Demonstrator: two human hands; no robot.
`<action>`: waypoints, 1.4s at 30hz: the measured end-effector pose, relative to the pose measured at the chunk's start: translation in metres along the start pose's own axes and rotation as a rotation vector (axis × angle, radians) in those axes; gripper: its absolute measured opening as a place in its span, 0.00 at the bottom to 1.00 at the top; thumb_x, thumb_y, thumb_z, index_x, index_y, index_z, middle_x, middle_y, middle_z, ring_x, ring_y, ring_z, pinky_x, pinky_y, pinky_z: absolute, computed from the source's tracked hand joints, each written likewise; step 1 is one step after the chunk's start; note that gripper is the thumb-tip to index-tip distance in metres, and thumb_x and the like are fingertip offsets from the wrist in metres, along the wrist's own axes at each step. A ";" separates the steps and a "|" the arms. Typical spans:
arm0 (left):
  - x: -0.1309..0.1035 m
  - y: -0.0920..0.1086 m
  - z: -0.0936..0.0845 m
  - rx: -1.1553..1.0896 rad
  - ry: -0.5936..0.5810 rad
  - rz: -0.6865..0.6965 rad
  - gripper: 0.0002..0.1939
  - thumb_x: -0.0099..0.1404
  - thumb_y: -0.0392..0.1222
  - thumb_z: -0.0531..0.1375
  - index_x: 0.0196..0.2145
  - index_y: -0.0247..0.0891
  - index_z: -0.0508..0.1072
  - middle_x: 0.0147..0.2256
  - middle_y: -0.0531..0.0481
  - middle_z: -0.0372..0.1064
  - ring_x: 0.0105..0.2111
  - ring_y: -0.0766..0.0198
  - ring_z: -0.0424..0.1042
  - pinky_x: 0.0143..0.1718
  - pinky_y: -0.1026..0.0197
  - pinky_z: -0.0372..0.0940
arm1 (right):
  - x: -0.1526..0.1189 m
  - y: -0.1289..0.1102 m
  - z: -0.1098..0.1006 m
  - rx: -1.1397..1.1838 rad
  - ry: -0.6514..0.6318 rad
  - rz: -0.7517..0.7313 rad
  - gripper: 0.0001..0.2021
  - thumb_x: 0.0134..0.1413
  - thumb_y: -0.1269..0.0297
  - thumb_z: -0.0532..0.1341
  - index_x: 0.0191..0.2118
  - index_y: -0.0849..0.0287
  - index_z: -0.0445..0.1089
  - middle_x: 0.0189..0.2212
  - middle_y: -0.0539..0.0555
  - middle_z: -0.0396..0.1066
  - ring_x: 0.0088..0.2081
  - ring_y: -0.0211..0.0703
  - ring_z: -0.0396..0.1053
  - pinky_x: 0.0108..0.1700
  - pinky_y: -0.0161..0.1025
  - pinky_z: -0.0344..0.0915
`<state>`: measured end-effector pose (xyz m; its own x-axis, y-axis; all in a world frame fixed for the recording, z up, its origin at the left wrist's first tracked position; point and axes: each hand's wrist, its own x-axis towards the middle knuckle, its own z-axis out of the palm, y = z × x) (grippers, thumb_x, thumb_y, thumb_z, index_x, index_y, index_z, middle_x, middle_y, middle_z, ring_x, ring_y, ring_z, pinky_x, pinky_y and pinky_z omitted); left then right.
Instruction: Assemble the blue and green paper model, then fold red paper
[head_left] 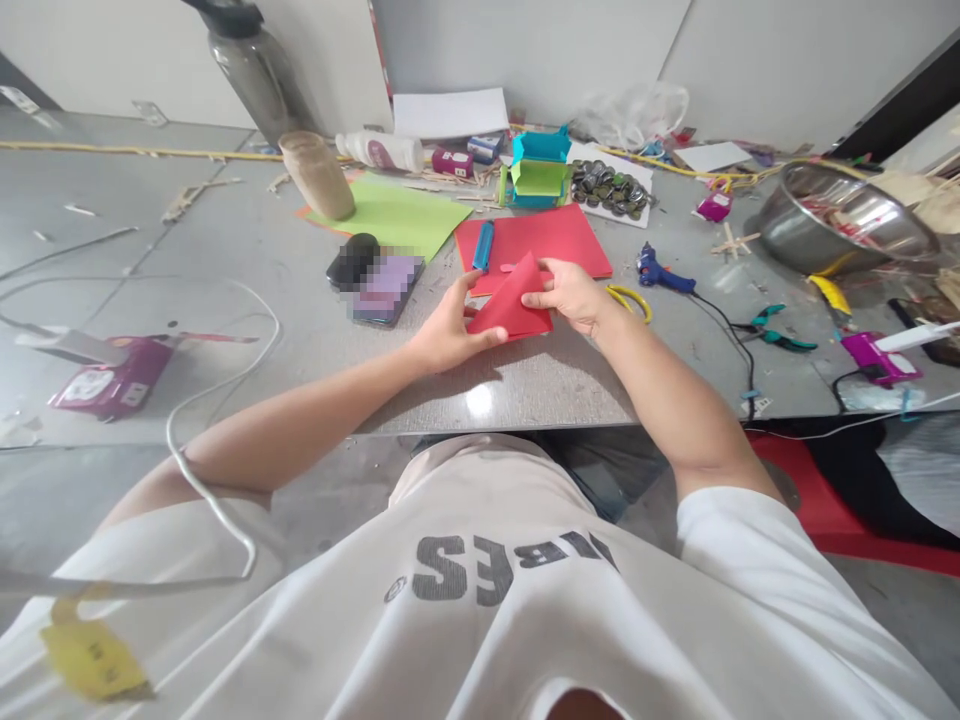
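Observation:
A folded piece of red paper [510, 305] is held between both hands just above the near part of the table. My left hand [457, 325] grips its left side, the thumb lying along the lower edge. On the right side, my right hand [570, 295] pinches the paper between thumb and fingers. Behind them lie red paper sheets [577, 240] with a blue cutter [484, 245] on their left part. Yellow-handled scissors [634, 300] lie partly hidden behind my right wrist.
To the left are a phone [386, 290], green paper [420, 215] and a jar [316, 175]. A blue-green paper model [538, 165] stands at the back. On the right are a blue glue gun [664, 270], pliers [776, 328] and a steel bowl [832, 255]. A white cable [225, 385] loops over the left side.

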<state>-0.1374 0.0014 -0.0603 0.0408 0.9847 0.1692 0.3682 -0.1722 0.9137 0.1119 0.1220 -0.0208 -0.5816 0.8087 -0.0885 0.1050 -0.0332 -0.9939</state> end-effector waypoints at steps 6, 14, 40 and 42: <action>-0.002 -0.002 0.002 -0.086 -0.006 -0.012 0.56 0.56 0.47 0.82 0.78 0.43 0.68 0.76 0.30 0.73 0.69 0.34 0.82 0.70 0.36 0.80 | 0.012 0.012 0.002 -0.254 0.189 -0.198 0.54 0.28 0.36 0.94 0.61 0.56 0.81 0.67 0.68 0.84 0.75 0.76 0.76 0.81 0.69 0.73; 0.022 -0.011 -0.008 -0.541 0.376 -0.183 0.08 0.72 0.46 0.70 0.42 0.41 0.79 0.40 0.43 0.86 0.44 0.44 0.90 0.46 0.46 0.88 | 0.027 0.026 -0.011 -0.256 0.242 -0.349 0.39 0.55 0.56 0.85 0.70 0.48 0.78 0.74 0.58 0.79 0.70 0.63 0.81 0.80 0.67 0.76; 0.034 -0.004 -0.039 -0.399 0.482 0.033 0.12 0.50 0.38 0.66 0.35 0.45 0.80 0.32 0.50 0.81 0.32 0.58 0.80 0.32 0.58 0.79 | 0.004 -0.009 -0.028 -0.078 0.042 -0.254 0.25 0.44 0.44 0.86 0.46 0.50 0.90 0.50 0.56 0.91 0.52 0.53 0.88 0.59 0.50 0.86; 0.032 -0.002 -0.040 -0.358 0.408 0.078 0.14 0.48 0.38 0.63 0.34 0.43 0.83 0.36 0.47 0.85 0.39 0.54 0.84 0.40 0.53 0.86 | 0.005 -0.010 -0.026 -0.063 0.081 -0.257 0.26 0.40 0.42 0.88 0.44 0.49 0.90 0.48 0.55 0.91 0.49 0.51 0.87 0.54 0.47 0.86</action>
<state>-0.1738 0.0321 -0.0420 -0.3341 0.8916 0.3056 0.0363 -0.3119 0.9494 0.1289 0.1414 -0.0095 -0.5296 0.8302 0.1740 0.0136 0.2134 -0.9769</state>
